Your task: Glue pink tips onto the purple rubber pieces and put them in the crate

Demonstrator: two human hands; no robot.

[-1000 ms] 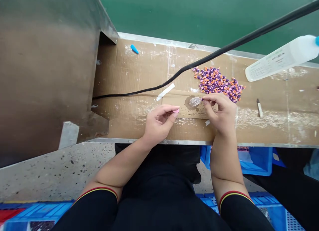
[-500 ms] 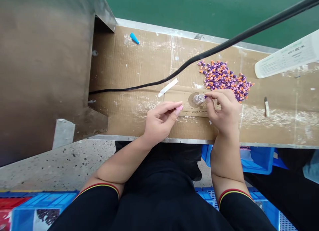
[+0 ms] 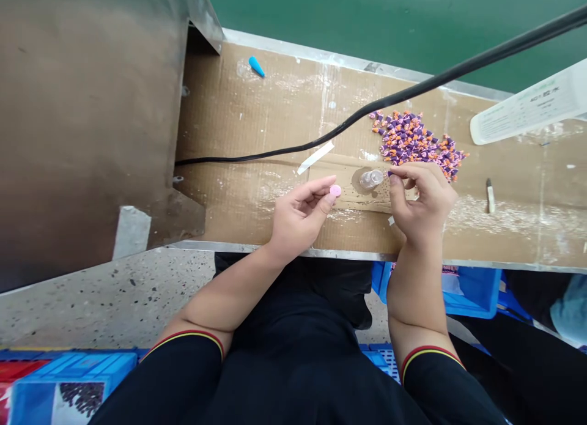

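Pink disc pinched by fingers of left hand, purple piece grasped by fingers of right hand beside clear bottle, purple-orange pile on cardboard surface

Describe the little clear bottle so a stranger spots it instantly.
On the cardboard-topped bench, find the heap of purple and orange pieces. Just below it, between the left hand and right hand, sits a small clear bottle, unlike the opaque pieces.

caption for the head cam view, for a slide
Left hand pinches a pink disc, right hand a tiny purple piece beside a small clear bottle, near a purple-and-orange pile on cardboard
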